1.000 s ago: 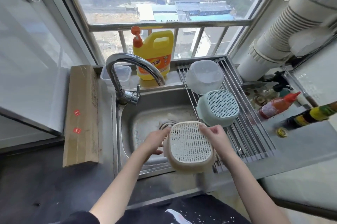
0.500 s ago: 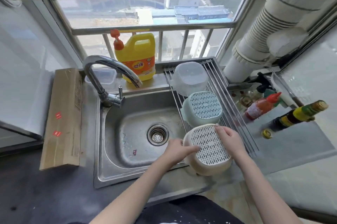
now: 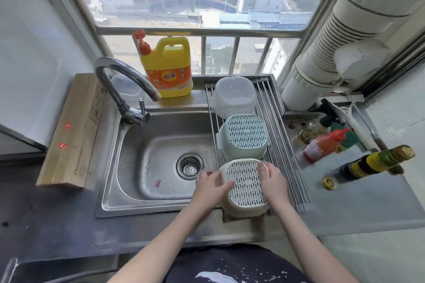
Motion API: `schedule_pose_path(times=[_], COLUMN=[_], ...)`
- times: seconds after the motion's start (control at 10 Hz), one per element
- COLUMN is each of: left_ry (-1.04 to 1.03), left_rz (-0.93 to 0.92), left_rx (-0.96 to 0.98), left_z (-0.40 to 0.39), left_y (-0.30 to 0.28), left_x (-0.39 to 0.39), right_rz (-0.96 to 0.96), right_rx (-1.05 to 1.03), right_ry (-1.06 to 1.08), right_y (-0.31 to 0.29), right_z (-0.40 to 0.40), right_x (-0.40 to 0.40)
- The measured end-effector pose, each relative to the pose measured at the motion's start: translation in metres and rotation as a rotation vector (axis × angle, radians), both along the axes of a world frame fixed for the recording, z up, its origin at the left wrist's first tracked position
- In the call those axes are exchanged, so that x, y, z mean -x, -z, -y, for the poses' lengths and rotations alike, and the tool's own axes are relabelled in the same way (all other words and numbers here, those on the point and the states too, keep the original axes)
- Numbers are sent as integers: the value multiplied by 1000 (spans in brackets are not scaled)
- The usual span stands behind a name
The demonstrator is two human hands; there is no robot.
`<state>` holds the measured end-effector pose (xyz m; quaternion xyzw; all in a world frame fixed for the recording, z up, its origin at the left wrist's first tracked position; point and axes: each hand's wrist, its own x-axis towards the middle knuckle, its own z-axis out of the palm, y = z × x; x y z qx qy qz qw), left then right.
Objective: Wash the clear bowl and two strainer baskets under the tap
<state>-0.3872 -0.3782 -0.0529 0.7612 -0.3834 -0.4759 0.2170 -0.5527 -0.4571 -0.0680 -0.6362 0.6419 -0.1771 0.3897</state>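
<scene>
Head view, sink seen from above. The beige strainer basket [image 3: 245, 187] sits mouth-down at the near end of the roll-up drying rack [image 3: 279, 144], at about 5 o'clock from the sink drain [image 3: 189, 166]; inverted, so that water can probably run out through the slots and between the rods. The left hand [image 3: 212, 185] lies against its left side with the thumb laid across the slotted base and the fingers curved round the wall, holding it; the right hand [image 3: 271, 179] presses on the right edge, fingers bent over the rim of the base, likewise gripping; the pair of holds appears meant to steady the basket as it is set down. At 12 o'clock from it, touching or nearly so, stands the pale green strainer basket [image 3: 243, 139], also inverted; beyond that, again at 12 o'clock, the clear bowl [image 3: 234, 96], upside down at the far end of the rack. The three form one row, which suggests washing is done. The tap [image 3: 124, 84] curves over the sink's far-left corner; no water is seen running. The beige basket is squarish with rounded corners, its base pierced by rows of short slots around a plain central patch; whether it is wet cannot be told.
</scene>
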Motion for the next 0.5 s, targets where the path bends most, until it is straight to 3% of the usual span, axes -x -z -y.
schedule_pose_path(times=[0.2, 0.3, 0.4, 0.5], left_ry=[-5, 36, 80, 14], left_rz=[-51, 17, 96, 155], left_rx=[21, -5, -77, 9], left_z=[7, 6, 6, 12], left_y=[2, 4, 9, 2], left_x=[18, 24, 24, 10], right_rz=[-72, -143, -136, 6], right_rx=[154, 157, 189, 236], right_ry=[-13, -33, -78, -73], right_y=[6, 5, 9, -7], right_z=[5, 6, 8, 17], right_x=[18, 14, 14, 21])
